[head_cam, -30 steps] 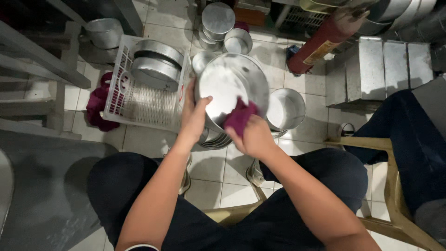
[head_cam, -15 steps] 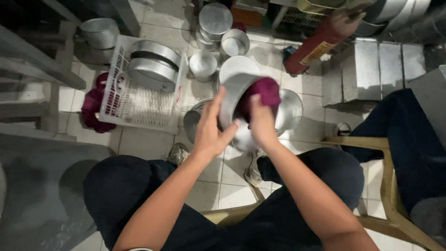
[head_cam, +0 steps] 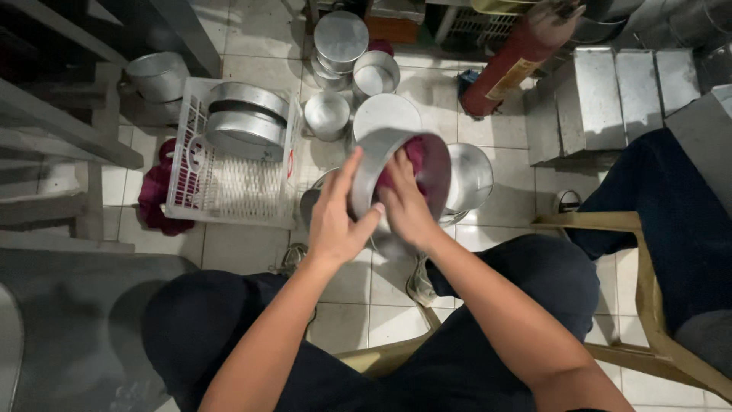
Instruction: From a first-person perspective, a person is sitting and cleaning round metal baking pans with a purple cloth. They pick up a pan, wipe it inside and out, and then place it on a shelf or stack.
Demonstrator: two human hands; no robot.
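Steel fills our view: we hold a round metal pan (head_cam: 381,172) tilted on its side above the tiled floor (head_cam: 252,252), just over our knees. Our left hand (head_cam: 335,217) grips its rim, fingers (head_cam: 347,172) spread along the outer wall and thumb hooked over the edge. Our right hand (head_cam: 408,206) is inside it, fingers curled shut around a maroon cloth (head_cam: 423,164) pressed to the pan's inner wall. Beneath it sit more metal bowls (head_cam: 469,175), and to the left a white plastic crate (head_cam: 229,191) holds two stacked pans (head_cam: 244,122). A red cylinder (head_cam: 511,65) lies near the top, and a wooden chair (head_cam: 640,305) stands at the right.
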